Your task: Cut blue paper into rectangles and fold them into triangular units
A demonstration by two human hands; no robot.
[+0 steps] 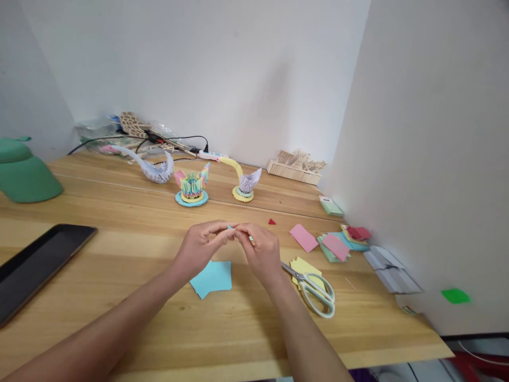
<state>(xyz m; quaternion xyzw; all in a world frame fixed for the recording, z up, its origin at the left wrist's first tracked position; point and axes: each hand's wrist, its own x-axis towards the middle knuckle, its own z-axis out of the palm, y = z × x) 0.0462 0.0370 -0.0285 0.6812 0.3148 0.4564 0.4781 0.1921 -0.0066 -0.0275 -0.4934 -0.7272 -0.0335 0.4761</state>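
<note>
My left hand (205, 240) and my right hand (258, 248) meet above the middle of the table. Both are closed, fingertips pinching a small blue piece of paper (229, 227); most of it is hidden by the fingers, so its folded shape cannot be made out. On the table beneath my hands lie blue paper sheets (212, 278), partly overlapping. Just right of my right wrist, a pair of scissors (314, 292) with pale handles rests across yellow paper sheets (308, 268). A small red paper triangle (272, 222) sits beyond my right hand.
Paper swans (157, 171) and a multicoloured folded-paper piece (193, 185) stand toward the back. Pink paper (303, 237) and other coloured stacks lie at the right. A black tablet (43, 265) and a green container (26, 172) are at the left. A wooden model (296, 167) stands by the wall.
</note>
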